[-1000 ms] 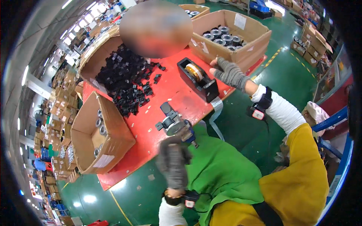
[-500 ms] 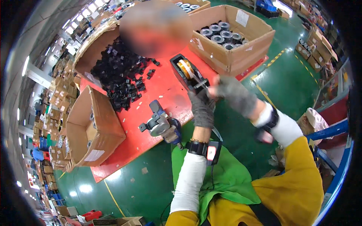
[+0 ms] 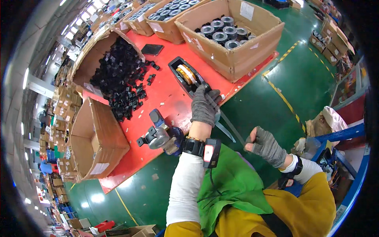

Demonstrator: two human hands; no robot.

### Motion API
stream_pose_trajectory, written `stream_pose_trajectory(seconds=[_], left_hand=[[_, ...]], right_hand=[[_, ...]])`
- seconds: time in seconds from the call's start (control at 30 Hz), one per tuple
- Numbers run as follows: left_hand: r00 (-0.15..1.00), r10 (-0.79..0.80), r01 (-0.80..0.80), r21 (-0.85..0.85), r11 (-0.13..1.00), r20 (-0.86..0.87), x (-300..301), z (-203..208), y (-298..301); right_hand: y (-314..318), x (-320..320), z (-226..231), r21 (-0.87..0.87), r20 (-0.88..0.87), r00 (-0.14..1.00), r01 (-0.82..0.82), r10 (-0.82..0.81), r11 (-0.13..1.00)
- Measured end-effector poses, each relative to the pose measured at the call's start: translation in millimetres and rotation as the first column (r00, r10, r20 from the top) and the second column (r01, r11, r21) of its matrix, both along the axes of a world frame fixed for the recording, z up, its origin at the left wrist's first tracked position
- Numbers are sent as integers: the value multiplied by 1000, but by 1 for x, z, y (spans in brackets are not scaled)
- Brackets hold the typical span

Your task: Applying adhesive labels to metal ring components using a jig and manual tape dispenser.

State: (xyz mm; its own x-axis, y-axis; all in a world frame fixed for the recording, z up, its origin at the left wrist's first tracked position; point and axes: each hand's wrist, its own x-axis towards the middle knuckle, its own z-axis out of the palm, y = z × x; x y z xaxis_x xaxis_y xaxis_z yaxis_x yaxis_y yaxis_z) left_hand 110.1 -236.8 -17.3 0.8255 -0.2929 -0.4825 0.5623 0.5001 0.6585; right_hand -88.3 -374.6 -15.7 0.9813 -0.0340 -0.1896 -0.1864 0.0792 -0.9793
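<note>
Gloved hands at a black tape dispenser [image 3: 188, 77] holding a yellowish roll on the red table [image 3: 166, 98].
Head view: left hand [image 3: 203, 106] presses on the dispenser's near end, fingers curled; right hand [image 3: 265, 144] hangs over green floor, pinching a clear tape strip [image 3: 228, 123].

Bright even overhead light, glare patches on green floor [image 3: 98, 197], heavy fisheye bending, dark rim, perhaps slight blur.
</note>
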Motion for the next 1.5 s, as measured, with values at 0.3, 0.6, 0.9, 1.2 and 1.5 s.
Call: stream_pose_trajectory(seconds=[0.3,0.6,0.9,1.2,1.5], left_hand=[[997,-27,26,-25,999,-78,-20,9,12],[992,65,-51,-121,991,112,0,-59,2],[778,-116,-70,269,961,618,-92,69,23],[462,-356,-300,521,799,812,-52,101,214],[681,-298,-113,498,860,669,-30,37,233]], right_hand=[[-10,6,-23,-126,0,999,38,-39,991],[16,9,-15,-163,64,996,71,-61,984],[30,-28,9,-101,80,997,4,4,995],[128,-9,56,-376,439,852,-113,284,920],[144,3,42,-405,394,877,-102,275,908]])
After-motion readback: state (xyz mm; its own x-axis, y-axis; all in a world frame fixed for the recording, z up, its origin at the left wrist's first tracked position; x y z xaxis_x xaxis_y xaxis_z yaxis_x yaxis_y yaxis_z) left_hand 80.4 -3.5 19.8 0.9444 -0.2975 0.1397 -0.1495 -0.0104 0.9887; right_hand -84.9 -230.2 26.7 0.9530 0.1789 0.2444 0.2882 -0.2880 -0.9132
